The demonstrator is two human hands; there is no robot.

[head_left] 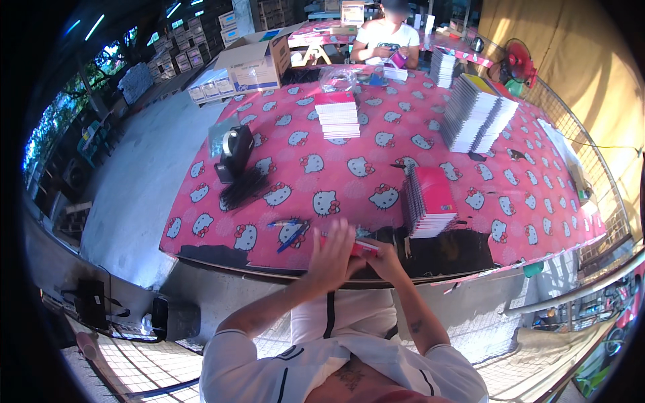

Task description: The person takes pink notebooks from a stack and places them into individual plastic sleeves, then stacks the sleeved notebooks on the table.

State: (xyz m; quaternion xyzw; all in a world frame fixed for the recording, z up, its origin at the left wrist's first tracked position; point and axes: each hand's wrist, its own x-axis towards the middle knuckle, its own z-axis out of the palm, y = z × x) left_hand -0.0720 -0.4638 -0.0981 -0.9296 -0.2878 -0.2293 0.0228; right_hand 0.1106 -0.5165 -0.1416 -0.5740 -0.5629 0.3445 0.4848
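At the near edge of the table, a red notebook (363, 248) is seen almost edge-on between my hands. My left hand (334, 248) lies against it with fingers stretched out and pressed flat. The fingers of my right hand (384, 262) wrap round its right end. Just to the right stands a stack of red spiral notebooks (431, 201). Left of my hands lie a few blue pens (293, 235). My palms hide much of the notebook.
A black tape dispenser (234, 154) sits left, beside a pile of black strands (243, 191). Further back are a notebook stack (338, 117), taller stacks (470, 114) and a cardboard box (254, 64). Across the table a person (388, 40) handles a purple item. A red fan (519, 62) stands right.
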